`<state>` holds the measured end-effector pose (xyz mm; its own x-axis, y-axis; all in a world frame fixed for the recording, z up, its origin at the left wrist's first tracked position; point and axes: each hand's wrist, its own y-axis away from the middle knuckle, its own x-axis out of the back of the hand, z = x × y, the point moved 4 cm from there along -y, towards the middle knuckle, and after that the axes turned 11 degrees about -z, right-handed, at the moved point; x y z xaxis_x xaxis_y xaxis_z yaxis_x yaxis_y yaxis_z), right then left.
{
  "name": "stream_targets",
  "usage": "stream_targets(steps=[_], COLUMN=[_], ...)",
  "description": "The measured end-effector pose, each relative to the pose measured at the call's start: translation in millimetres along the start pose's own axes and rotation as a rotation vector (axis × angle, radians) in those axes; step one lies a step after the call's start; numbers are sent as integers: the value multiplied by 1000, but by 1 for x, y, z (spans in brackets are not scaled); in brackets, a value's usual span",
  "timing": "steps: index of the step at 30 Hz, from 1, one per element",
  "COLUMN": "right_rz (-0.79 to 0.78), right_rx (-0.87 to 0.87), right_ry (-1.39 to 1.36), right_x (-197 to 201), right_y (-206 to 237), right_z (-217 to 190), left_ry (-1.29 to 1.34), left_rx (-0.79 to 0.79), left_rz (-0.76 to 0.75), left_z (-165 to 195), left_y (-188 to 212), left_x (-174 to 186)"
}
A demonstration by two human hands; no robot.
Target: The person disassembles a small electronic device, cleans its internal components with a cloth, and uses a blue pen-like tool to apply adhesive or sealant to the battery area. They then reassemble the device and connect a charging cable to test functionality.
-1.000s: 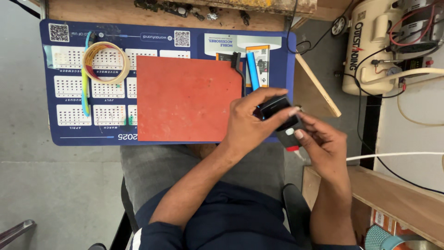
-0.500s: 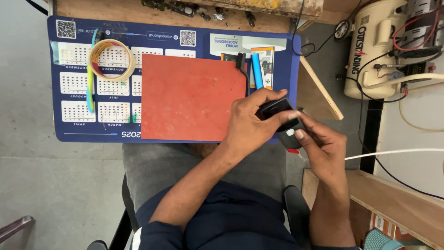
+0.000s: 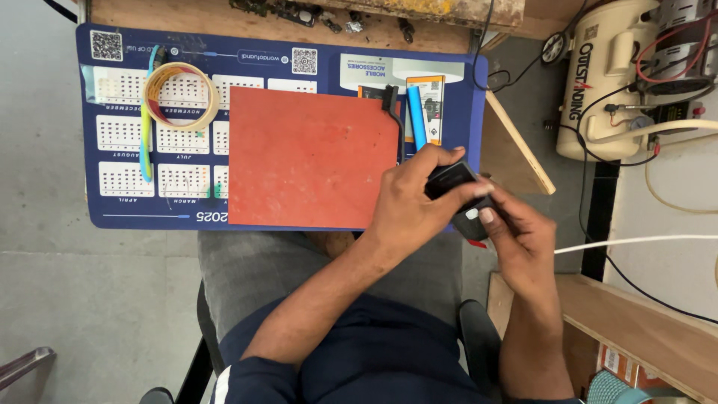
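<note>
L hand (image 3: 415, 206) and R hand (image 3: 516, 232) both grasp small black device (image 3: 452, 179) over desk edge, just right of red mat (image 3: 310, 157). Tape roll (image 3: 179, 96) well apart, left.

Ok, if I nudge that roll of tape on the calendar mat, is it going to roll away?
Probably not: the roll of tape lies flat on its side on the mat, so it should slide rather than roll. It looks hollow and thin-walled, so likely light. Tipped onto its edge, it could roll.
</note>
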<state>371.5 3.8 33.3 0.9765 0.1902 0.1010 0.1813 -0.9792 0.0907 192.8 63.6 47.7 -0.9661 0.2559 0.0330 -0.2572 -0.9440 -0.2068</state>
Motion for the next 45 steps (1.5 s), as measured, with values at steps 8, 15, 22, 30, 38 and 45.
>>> stream_targets(steps=[8, 15, 22, 30, 38, 45], right_rz=[67, 129, 120, 150, 109, 165], right_rx=[28, -34, -1, -25, 33, -68], right_ry=[406, 286, 332, 371, 345, 297], right_x=[-27, -15, -18, -10, -19, -14], right_y=[-7, -7, -6, -6, -5, -5], right_z=[-27, -22, -19, -18, -18, -14], left_ry=[95, 46, 250, 168, 241, 38], left_rx=[-37, -4, 292, -27, 142, 79], left_rz=[-45, -209, -220, -195, -179, -140], left_z=[-8, -5, -22, 1, -19, -4], left_y=[2, 2, 4, 3, 6, 5], left_x=[1, -5, -2, -3, -1, -9])
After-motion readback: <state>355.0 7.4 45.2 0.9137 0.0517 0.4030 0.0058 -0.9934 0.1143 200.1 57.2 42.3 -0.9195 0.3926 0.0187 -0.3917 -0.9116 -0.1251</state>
